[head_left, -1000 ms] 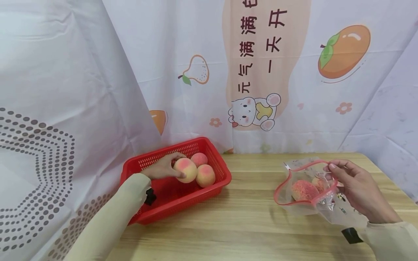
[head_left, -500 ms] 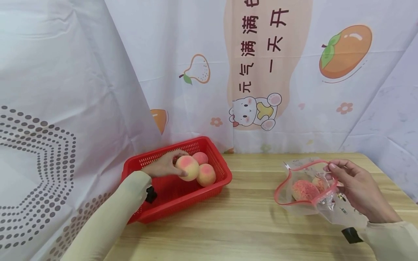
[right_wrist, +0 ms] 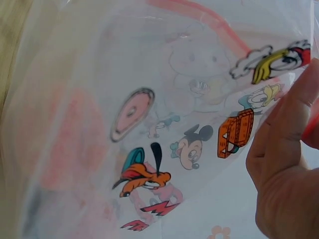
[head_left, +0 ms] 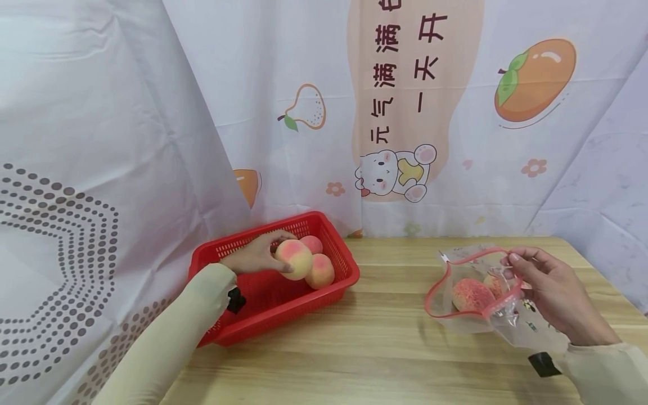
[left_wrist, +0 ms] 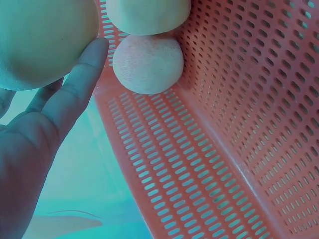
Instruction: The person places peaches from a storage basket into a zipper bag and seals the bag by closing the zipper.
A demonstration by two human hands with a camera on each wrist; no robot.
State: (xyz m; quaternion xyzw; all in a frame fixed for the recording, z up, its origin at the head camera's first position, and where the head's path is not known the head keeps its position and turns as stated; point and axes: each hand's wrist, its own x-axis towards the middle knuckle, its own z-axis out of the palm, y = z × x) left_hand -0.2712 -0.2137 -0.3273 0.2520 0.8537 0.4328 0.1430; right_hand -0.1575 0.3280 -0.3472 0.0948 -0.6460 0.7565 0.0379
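Observation:
In the head view my left hand [head_left: 258, 253] grips a yellow and pink peach [head_left: 294, 260] over the red basket [head_left: 283, 322]. Two more peaches lie in the basket's right end: a pinker one [head_left: 311, 244] behind and a yellowish one [head_left: 320, 272] in front. The left wrist view has the held peach [left_wrist: 45, 40] against my fingertips. On the right, my right hand [head_left: 557, 289] pinches the red-edged mouth of a clear zip bag [head_left: 458, 323], which gapes. Inside the bag sit a reddish peach [head_left: 472, 295] and part of another fruit [head_left: 493, 285]. Cartoon prints cover the bag in the right wrist view.
The wooden table [head_left: 385, 349] spans the stretch between basket and bag. Behind it hangs a printed cloth [head_left: 319, 163], close to the basket's back edge. Another pale cloth [head_left: 126, 140] rises at the left.
My left hand has shifted slightly right and up with the peach, which now overlaps the other two more in the head view. The right hand and bag have stayed nearly still.

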